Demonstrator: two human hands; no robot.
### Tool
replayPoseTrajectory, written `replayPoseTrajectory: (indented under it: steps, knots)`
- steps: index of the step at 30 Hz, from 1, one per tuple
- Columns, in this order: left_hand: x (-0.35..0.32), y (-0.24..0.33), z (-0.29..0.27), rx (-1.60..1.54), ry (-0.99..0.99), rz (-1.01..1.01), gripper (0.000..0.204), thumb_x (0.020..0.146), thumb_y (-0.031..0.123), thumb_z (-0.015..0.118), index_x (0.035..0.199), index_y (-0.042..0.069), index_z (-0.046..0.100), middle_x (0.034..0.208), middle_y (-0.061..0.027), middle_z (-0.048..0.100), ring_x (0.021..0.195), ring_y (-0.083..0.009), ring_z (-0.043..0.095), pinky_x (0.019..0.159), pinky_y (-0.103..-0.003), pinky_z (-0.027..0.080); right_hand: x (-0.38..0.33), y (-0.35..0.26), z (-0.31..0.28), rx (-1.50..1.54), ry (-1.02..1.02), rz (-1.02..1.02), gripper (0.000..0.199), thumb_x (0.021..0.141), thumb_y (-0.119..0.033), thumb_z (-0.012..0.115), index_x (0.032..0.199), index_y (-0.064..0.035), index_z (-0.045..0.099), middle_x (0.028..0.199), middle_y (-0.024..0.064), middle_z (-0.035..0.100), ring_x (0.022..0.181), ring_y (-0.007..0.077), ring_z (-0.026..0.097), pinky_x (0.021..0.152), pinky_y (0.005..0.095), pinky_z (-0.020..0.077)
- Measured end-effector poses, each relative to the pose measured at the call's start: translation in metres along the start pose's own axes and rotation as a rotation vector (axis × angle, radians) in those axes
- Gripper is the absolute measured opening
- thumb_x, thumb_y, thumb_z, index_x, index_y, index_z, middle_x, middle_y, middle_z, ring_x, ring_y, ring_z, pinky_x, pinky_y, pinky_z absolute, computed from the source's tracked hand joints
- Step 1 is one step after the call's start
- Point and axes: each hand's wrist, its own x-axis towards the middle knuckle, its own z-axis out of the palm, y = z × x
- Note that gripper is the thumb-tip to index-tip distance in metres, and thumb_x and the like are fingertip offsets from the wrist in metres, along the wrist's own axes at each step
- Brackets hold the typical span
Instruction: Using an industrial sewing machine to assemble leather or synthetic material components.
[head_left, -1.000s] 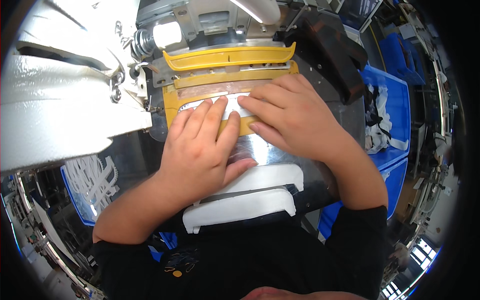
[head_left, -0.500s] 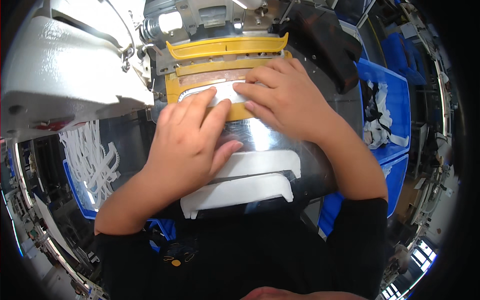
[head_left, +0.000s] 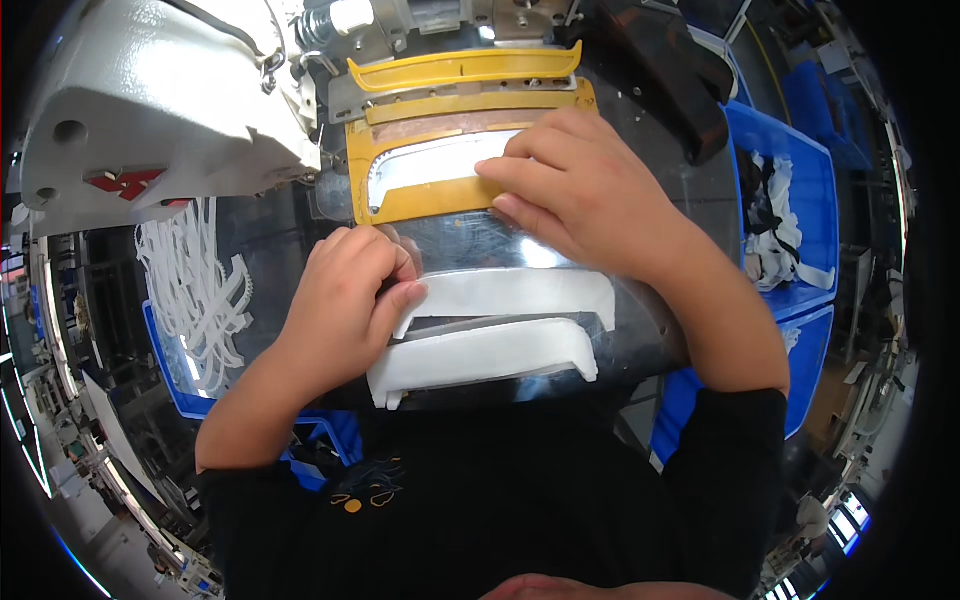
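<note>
A yellow clamp frame [head_left: 440, 200] lies on the shiny metal machine bed [head_left: 650, 290], with a white curved fabric piece [head_left: 430, 165] showing in its window. My right hand [head_left: 570, 190] presses flat on the right part of that frame and fabric. My left hand [head_left: 350, 300] has its fingers curled on the left end of a white curved piece [head_left: 520, 292] lying nearer to me. A second white curved piece [head_left: 480, 355] lies just below it at the bed's front edge. A yellow lifted clamp bar [head_left: 465, 68] sits behind the frame.
The white sewing machine head [head_left: 150, 100] fills the upper left. A blue bin with white strips [head_left: 190, 290] sits at the left below the bed. Blue bins [head_left: 790, 200] with black and white pieces stand at the right. A black machine part [head_left: 670, 70] angles across the upper right.
My left hand has come off the yellow frame and drawn back toward me onto the nearer white piece. My right hand stays on the frame. The view has shifted slightly.
</note>
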Motion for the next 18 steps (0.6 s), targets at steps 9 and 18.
replayPoseTrajectory:
  steps: [9,18]
  knots:
    - [0.004,-0.009,-0.002,-0.014,0.103,0.132,0.017,0.098,0.021,0.077,0.091,0.007,0.069,0.094,-0.0078,0.066,0.091,-0.0313,0.061,0.087,-0.043,0.048,0.007,-0.026,-0.004,0.471,-0.226,-0.004,0.039,0.095,-0.025,0.081,0.128,-0.0073,0.073,0.113,0.0115,0.073,0.118,0.0335,0.064,0.105,0.0454,0.0492]
    - [0.001,-0.014,-0.001,-0.053,0.039,0.344,0.015,0.092,0.022,0.084,0.099,0.01,0.078,0.106,-0.0067,0.072,0.101,-0.0279,0.069,0.09,-0.043,0.052,0.018,-0.03,-0.045,0.782,-0.398,0.196,0.017,0.094,-0.018,0.081,0.104,-0.0047,0.079,0.091,0.0092,0.072,0.087,0.0292,0.069,0.076,0.0389,0.0536]
